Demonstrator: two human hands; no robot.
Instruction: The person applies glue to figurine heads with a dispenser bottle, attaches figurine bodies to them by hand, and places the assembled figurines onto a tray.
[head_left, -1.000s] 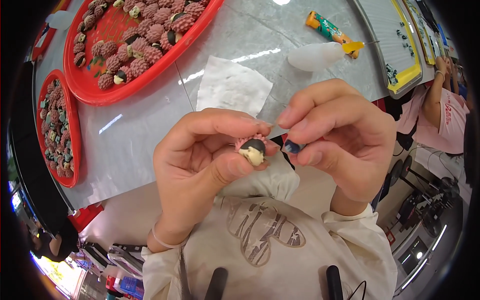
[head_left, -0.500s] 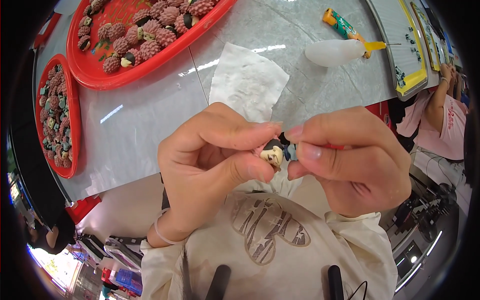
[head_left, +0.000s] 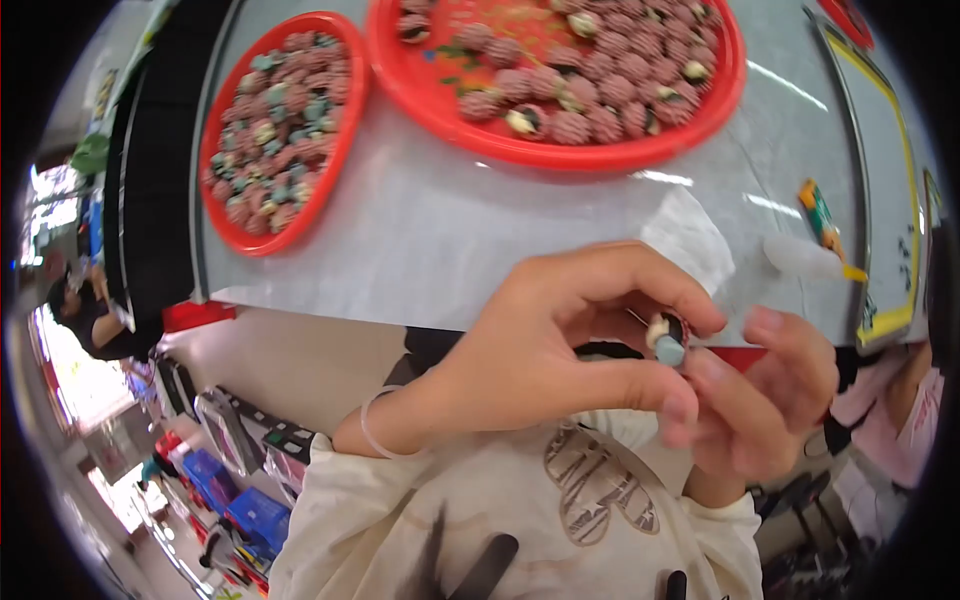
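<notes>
A small figurine with a cream face, dark hair and a pale blue lower end sits between the curved forefinger and thumb of my left hand. A pinkish ridged bit shows at its far side, partly hidden by the forefinger. My right hand is close on the right, its fingers apart and slightly blurred; one fingertip is at the figurine's blue end. Whether that fingertip presses on it is hard to see.
A large red tray of pink ridged figurine pieces lies at the far side, beside a smaller red tray holding pink and blue ones. On the right are a white cloth, a squeeze bottle, an orange-green tube and a yellow-edged tray.
My view has swung left, so the trays appear further right. The figurine has turned, its blue end now toward me. My right fingers have spread from their pinch on the blue part.
</notes>
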